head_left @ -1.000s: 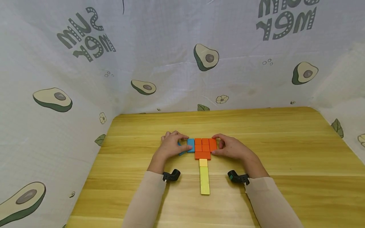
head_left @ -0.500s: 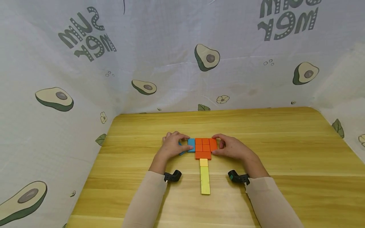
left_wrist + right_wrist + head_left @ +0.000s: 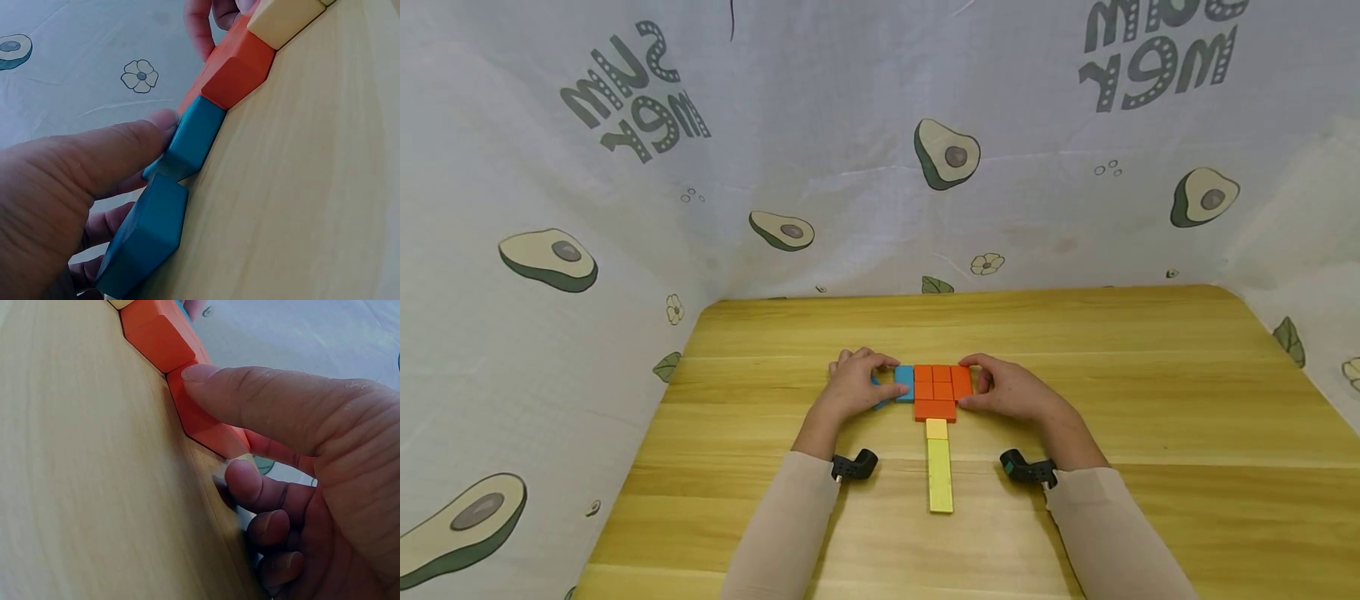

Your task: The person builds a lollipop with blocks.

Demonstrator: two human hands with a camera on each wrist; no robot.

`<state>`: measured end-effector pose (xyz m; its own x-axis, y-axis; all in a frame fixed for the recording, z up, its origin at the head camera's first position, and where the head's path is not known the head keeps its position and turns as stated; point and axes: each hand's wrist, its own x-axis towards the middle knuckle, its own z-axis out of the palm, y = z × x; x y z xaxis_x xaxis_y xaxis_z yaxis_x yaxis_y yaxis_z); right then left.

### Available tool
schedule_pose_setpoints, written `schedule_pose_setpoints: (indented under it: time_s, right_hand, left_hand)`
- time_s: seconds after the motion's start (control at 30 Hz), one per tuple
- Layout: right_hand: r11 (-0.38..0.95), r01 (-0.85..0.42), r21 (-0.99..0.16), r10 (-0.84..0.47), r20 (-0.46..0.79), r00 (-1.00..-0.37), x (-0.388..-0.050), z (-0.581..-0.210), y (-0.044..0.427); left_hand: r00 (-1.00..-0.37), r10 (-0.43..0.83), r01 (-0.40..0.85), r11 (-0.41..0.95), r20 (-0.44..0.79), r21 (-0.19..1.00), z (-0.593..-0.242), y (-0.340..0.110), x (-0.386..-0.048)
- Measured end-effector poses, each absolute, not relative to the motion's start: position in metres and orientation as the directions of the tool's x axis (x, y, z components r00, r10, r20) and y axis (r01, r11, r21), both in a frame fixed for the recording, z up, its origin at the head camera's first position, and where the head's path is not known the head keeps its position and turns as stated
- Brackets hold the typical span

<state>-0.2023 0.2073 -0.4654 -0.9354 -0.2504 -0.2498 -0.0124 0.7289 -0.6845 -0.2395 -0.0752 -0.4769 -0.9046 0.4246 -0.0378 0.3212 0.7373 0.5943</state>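
My left hand [image 3: 852, 385] pinches a blue block [image 3: 905, 382] between thumb and fingers. The block lies against the left side of a group of flat orange blocks [image 3: 934, 409]. Behind my left thumb a second blue block [image 3: 147, 231] stands slanted near the curled fingers, partly hidden in the head view. On the other side, my right hand [image 3: 1011, 390] holds the rightmost orange block [image 3: 961, 382] by its far and near edges. Below the group runs a small yellow block [image 3: 936, 429], then a long yellow-green block [image 3: 940, 477].
All of this lies on a wooden table [image 3: 1135, 383] with rounded far corners. A white cloth [image 3: 850, 167] printed with avocados hangs behind and at the sides. Each wrist bears a small black camera, the left one [image 3: 855, 464] and the right one [image 3: 1026, 467].
The head view has shifted slightly. Both hands keep their grip on the blue block and the orange block, and the blocks stay in the same arrangement.
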Motion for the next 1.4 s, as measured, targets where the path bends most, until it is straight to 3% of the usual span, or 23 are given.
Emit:
schedule_pose_setpoints:
  time_s: [0.43,0.7,0.97,1.4]
  right_hand:
    - [0.731,-0.035,-0.681,-0.267,-0.238,-0.934,-0.201,-0.466,0.208]
    - [0.728,-0.016,-0.685,-0.254,-0.249,-0.935,-0.202,-0.466,0.208]
    - [0.737,-0.022,-0.675,-0.256,-0.25,-0.934,-0.202,-0.467,0.207]
    - [0.736,-0.021,-0.677,-0.255,-0.248,-0.934,-0.202,-0.467,0.208]
  left_hand:
    - [-0.932,0.362,0.271,0.751,-0.033,0.602,-0.467,-0.106,-0.241]
    - [-0.861,0.494,0.323,0.72,-0.126,0.614,-0.463,-0.125,-0.241]
    - [-0.819,0.556,0.386,0.718,-0.144,0.58,-0.461,-0.141,-0.239]
    - [-0.844,0.515,0.282,0.666,-0.152,0.691,-0.463,-0.148,-0.232]
